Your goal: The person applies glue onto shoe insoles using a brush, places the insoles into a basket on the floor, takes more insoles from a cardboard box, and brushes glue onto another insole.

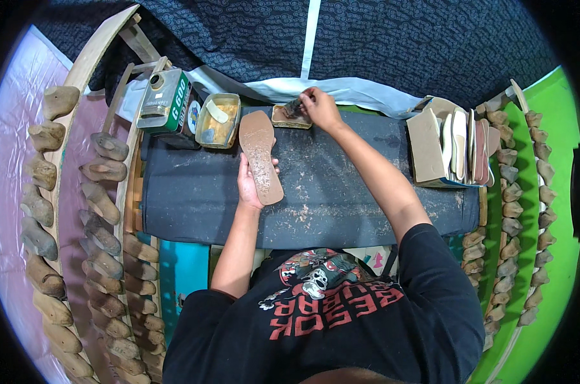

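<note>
While pale scraps (pixel 302 210) are strewn over the near half of the dark-covered worktop (pixel 187 214), a brown sole (pixel 261 160) is held above it, left of centre, by the left hand (pixel 250 184). The sole is cradled at its narrow middle: the thumb is laid along the left edge, the fingertips are curled round the right. It can be judged light, thin and fairly stiff, with a little give if bent. Its upward face is speckled and shiny in the middle, so a tacky or slick feel should be expected there; the rims at the waist are best gripped, and the coated face is best left untouched. Farther off, a shallow tin (pixel 291 121) is set right of a plastic tub (pixel 235 128). Above the tin, a dark brush-like tool (pixel 292 107) is pinched in the right hand (pixel 323 109), its fingers closed round the upper end.
</note>
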A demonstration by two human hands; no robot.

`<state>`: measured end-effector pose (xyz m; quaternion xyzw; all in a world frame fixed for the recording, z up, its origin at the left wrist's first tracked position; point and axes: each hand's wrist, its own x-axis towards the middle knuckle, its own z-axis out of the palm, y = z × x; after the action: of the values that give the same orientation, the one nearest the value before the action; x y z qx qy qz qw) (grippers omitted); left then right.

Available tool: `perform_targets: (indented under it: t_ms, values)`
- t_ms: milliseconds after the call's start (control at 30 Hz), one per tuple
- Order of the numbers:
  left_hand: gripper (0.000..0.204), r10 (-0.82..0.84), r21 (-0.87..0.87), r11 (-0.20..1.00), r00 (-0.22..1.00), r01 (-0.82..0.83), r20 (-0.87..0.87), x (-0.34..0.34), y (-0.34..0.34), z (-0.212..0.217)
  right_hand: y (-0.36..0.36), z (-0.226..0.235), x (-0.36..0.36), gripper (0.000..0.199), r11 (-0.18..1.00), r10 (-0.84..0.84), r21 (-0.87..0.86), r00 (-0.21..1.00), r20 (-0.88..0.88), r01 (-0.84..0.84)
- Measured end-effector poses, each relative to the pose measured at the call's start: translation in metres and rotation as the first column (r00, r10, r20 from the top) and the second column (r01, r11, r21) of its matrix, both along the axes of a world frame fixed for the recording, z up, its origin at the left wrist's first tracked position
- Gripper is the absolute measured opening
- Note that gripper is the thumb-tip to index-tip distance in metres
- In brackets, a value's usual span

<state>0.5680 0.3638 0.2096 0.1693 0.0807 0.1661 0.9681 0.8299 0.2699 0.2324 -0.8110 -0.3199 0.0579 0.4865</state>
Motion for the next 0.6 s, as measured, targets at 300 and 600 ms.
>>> perform_targets:
  t_ms: [300,600]
  values:
    - [0.058,-0.087,0.020,0.996,0.996,0.088,-0.030,0.043,0.006,-0.002,-0.070,0.074,-0.035,0.027,0.912,0.054,0.378,0.865,-0.500,0.161]
    - [0.056,-0.096,-0.104,0.990,0.995,0.098,0.017,0.100,-0.028,0.049,-0.104,0.145,-0.120,0.012,0.986,0.045,0.156,0.996,0.082,-0.057]
